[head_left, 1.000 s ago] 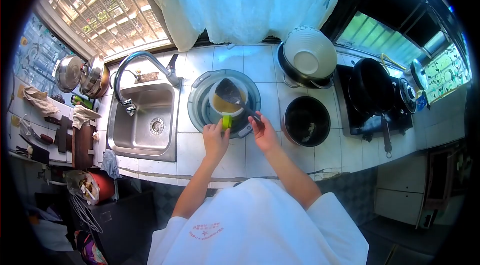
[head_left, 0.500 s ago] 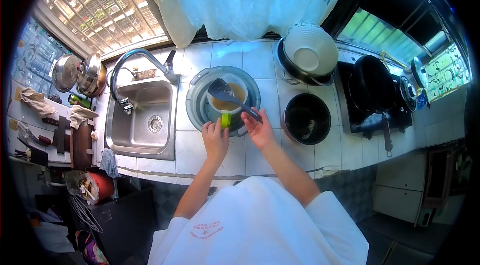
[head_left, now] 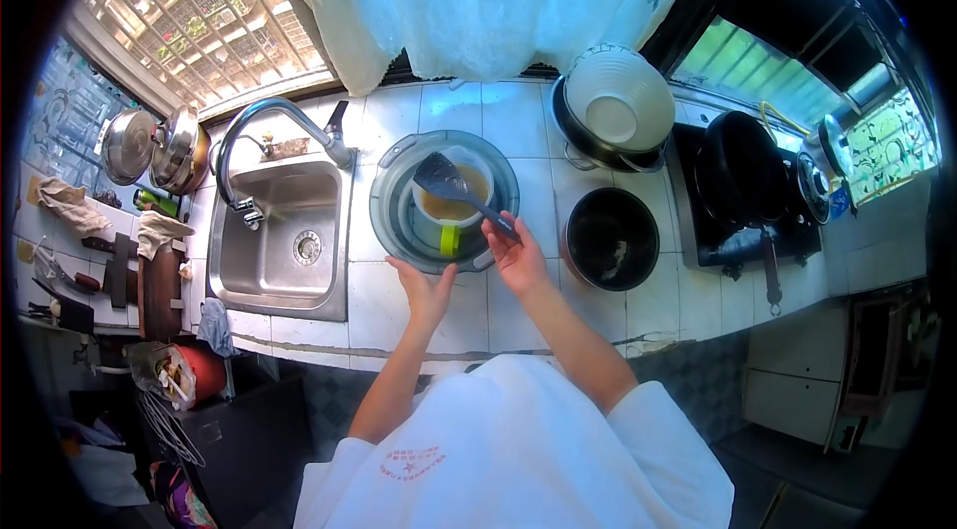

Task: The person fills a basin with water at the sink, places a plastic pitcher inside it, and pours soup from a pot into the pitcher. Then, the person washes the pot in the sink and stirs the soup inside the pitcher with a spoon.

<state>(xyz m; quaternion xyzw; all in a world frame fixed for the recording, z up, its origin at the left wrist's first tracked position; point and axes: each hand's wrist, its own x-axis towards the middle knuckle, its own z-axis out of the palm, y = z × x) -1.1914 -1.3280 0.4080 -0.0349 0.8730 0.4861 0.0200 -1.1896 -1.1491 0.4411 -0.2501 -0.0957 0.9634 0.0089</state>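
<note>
In my right hand [head_left: 518, 255] is the handle of a dark spatula [head_left: 446, 180], its slotted head resting over a white pot [head_left: 480, 166]. Yellowish liquid [head_left: 439, 207] shows inside the pot, and a bright green handle [head_left: 450, 241] points toward me. The pot sits in a grey-blue round basin [head_left: 392, 205] on the tiled counter. Just below the basin's near rim, my left hand [head_left: 424, 288] has its fingers spread and holds nothing.
A sink [head_left: 229, 275] with a tall faucet [head_left: 284, 105] is at the left. To the right are a dark pot [head_left: 608, 240], a stacked white colander [head_left: 623, 95] and a stove [head_left: 713, 252] bearing a black pan [head_left: 743, 165].
My left hand has let go of the green handle, opened its fingers and dropped slightly toward me. The spatula has shifted a little left over the pot.
</note>
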